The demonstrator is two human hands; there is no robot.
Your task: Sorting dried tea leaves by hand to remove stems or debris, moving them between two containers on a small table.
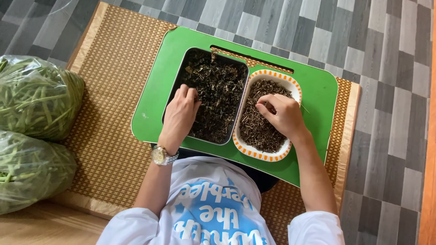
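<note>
The green lap tray (313,90) sat on a woven straw mat (118,68) directly ahead of the person, likely so both dishes stayed within easy reach. The dark rectangular tray (179,75), at ten o'clock on the green surface, held crumpled, dark dried leaves (220,93). Touching it at three o'clock, the orange-and-white rimmed dish (290,84) held thin, wiry brown stems (259,131).

The left hand (179,113) rested in the leaves with fingers curled down; whether it gripped anything could not be told. The right hand (281,113) hovered over the stems, fingertips (260,107) pinched nearly closed, seemingly on a fine sprig.

Two clear bags of green beans (36,97) lay at nine o'clock, well apart from the tray.
</note>
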